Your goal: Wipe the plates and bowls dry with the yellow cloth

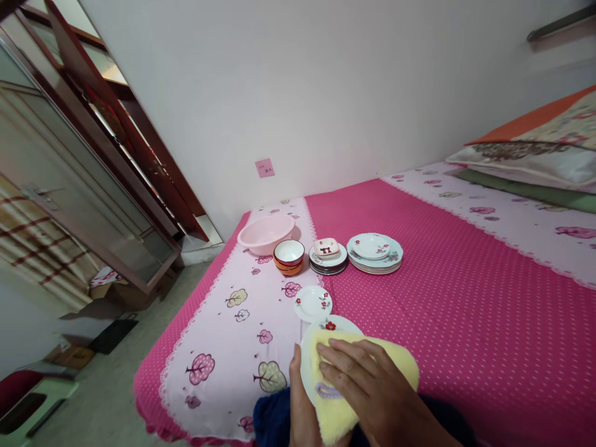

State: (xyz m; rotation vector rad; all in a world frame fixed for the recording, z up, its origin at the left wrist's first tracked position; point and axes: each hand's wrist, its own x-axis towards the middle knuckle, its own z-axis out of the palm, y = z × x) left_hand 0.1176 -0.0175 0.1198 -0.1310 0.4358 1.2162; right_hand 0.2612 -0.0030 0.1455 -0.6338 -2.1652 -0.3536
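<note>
A white plate (306,366) with a red flower on its rim is held low in front of me. My left hand (302,400) grips it from the left, thumb up along the edge and the other fingers hidden underneath. Over the plate's face lies a fluffy yellow cloth (391,357) with a small purple loop. My right hand (356,379) presses this cloth against the plate, its fingers close together. Just beyond, a small white plate (313,303) with red flowers rests on the bedspread.
Farther back stand a pink basin (266,233), stacked bowls (288,256), dark-edged plates (328,264) topped by a small square dish (326,247), and a stack of floral plates (375,253). All are on the pink bedspread (447,298). Pillows (535,158) lie at the right.
</note>
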